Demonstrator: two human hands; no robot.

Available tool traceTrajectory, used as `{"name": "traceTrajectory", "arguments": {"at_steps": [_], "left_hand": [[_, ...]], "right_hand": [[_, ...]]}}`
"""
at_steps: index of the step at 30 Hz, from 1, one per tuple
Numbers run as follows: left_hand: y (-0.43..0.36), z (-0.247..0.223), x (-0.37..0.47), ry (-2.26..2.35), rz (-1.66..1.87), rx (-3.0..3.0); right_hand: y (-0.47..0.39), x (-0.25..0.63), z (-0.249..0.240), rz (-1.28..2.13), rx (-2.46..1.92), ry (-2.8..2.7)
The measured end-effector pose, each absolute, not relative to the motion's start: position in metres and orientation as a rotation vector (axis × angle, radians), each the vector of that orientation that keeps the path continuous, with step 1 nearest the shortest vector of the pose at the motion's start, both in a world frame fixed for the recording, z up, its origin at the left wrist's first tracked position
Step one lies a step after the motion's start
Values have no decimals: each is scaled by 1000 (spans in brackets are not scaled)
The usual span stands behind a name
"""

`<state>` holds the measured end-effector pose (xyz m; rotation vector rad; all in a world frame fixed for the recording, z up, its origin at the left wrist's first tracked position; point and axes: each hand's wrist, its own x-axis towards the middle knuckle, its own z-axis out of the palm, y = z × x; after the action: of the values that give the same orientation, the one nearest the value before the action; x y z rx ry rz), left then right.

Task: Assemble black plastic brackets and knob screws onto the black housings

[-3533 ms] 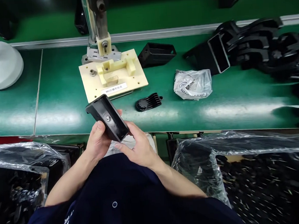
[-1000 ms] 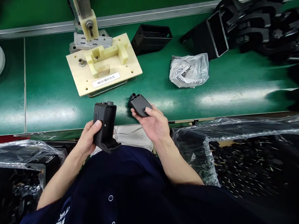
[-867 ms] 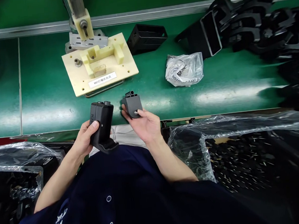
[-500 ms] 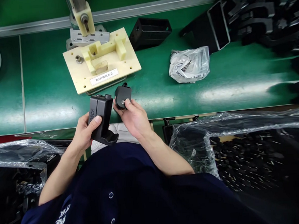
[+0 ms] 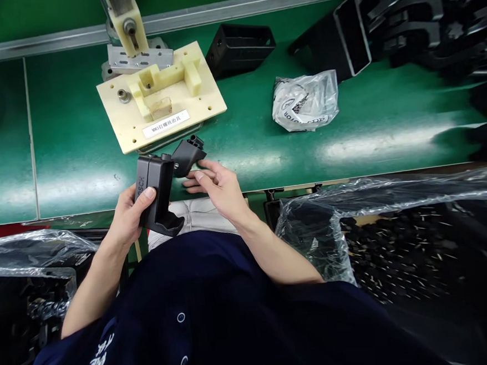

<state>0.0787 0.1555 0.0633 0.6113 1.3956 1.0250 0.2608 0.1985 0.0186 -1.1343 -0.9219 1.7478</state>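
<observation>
1. Nearest: dark blue work shirt [image 5: 203, 319] of the person; clear plastic-lined bins of small black parts [image 5: 398, 249] at right and at left [image 5: 21, 287].
2. Left hand [image 5: 127, 215] wrapped around a tall black plastic housing [image 5: 154, 191], thumb on its front face, held upright over the near edge of the green tabletop [image 5: 79, 160].
3. Right hand [image 5: 216, 187], fingers extended, fingertips touching a smaller black plastic cap piece [image 5: 188, 154] that meets the housing's top right corner.
4. Just beyond: cream plastic jig plate with white label [image 5: 161, 107], press column [image 5: 126, 24] behind it.
5. Farther right: crumpled white plastic bag [image 5: 304, 101], black open rectangular box [image 5: 240, 46], pile of black plastic frames [image 5: 416, 26].
</observation>
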Motion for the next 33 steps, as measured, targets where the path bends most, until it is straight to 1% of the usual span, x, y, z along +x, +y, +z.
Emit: {"name": "traceTrajectory", "arguments": {"at_steps": [2,3,6,8,10,15,17,21,30,33], "left_hand": [[156,63,77,1399,1028,613],[156,62,76,1404,1032,611],[157,57,74,1434,1066,597],[159,54,73,1449,1084,584],[160,51,72,1457,1083,576],[158,47,72,1484,1095,562],[156,47,71,1487,1104,565],[154,49,70,1476,1088,578],[157,53,67,1390,1028,476],[159,51,69,1347,1009,413]], "right_hand": [[200,267,17,1661,-1218,-1111],[202,270,18,1535,-1285,-1236],[209,281,24,924,-1424,-1553],[216,286,29,668,-1382,-1675],[223,289,32,668,-1300,-1776],[235,278,27,955,-1203,-1997],[238,267,22,915,-1214,-2099],[244,250,12,731,-1286,-2175],[245,280,2,667,-1266,-1892],[243,288,1,589,-1306,-1812]]}}
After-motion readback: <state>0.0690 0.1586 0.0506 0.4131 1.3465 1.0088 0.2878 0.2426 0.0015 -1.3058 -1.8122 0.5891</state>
